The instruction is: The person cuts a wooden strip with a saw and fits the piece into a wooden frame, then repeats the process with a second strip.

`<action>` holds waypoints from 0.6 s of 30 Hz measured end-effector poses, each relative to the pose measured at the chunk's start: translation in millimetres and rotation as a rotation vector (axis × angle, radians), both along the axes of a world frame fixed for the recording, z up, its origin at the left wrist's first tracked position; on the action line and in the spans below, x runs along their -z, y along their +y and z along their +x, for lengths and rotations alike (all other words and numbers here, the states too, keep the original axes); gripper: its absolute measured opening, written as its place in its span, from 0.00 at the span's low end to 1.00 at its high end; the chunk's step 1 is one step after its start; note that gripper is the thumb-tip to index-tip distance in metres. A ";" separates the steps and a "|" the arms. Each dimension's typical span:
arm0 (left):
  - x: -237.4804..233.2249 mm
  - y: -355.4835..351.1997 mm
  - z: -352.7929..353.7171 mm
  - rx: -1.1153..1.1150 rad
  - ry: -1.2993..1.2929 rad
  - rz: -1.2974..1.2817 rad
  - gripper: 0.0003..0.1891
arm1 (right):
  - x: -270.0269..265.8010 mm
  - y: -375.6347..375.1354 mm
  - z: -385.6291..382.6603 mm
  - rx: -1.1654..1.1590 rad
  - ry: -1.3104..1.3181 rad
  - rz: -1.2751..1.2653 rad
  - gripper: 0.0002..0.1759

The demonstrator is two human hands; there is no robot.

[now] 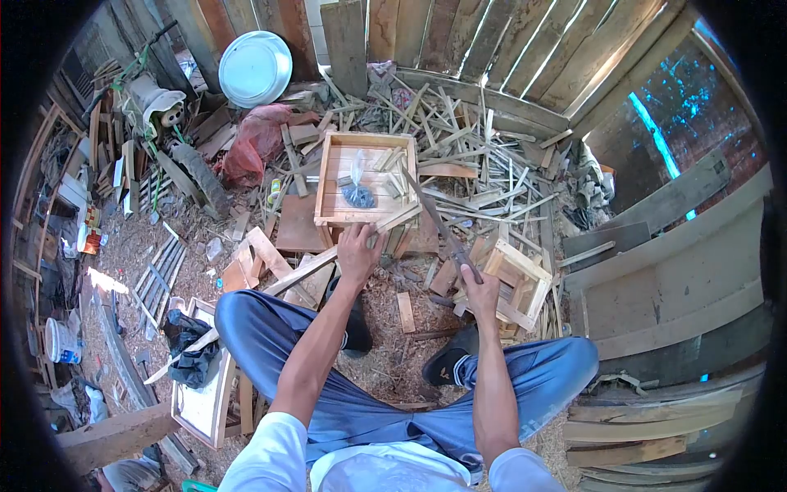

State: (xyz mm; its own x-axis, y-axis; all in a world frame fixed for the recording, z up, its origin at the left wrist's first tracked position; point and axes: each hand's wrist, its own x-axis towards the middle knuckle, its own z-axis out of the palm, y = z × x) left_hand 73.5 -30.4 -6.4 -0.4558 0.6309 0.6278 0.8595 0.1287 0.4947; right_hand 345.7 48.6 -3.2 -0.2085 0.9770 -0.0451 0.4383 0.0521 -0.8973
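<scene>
My left hand (359, 256) is closed round a long thin wooden strip (307, 269), which runs from near my left knee up across the near edge of a wooden box (326, 176). In my right hand (479, 289) is the lower end of a long dark tool, perhaps a saw (443, 230), whose far part slants up and left past the box's right side. Strip and tool meet or overlap near the box's front right corner. Inside the box lie a clear plastic bag with small dark pieces (358, 195) and several short wood pieces.
Scattered wood strips (500, 176) fill the ground ahead. A small wooden frame (537, 299) lies beyond my right knee. Further off are a red net bag (246, 152) and a round metal basin (255, 69). A white-bottomed tray (190, 406) with a black bag (190, 353) is at left.
</scene>
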 end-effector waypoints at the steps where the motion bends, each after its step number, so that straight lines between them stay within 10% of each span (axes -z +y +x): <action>1: -0.1 0.0 -0.1 0.001 0.001 -0.007 0.12 | -1.5 -1.4 -1.2 0.012 -0.005 -0.003 0.33; 18: -1.4 1.0 0.5 -0.029 0.033 -0.055 0.13 | -5.9 1.1 -9.1 -0.083 -0.127 -0.006 0.30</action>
State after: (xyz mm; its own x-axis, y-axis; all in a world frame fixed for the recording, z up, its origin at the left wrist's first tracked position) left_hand 74.0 -29.4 -5.0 -0.4540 0.6519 0.6074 0.8706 0.1797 0.4580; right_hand 336.6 49.7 2.6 -0.2804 0.9564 -0.0822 0.5431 0.0875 -0.8351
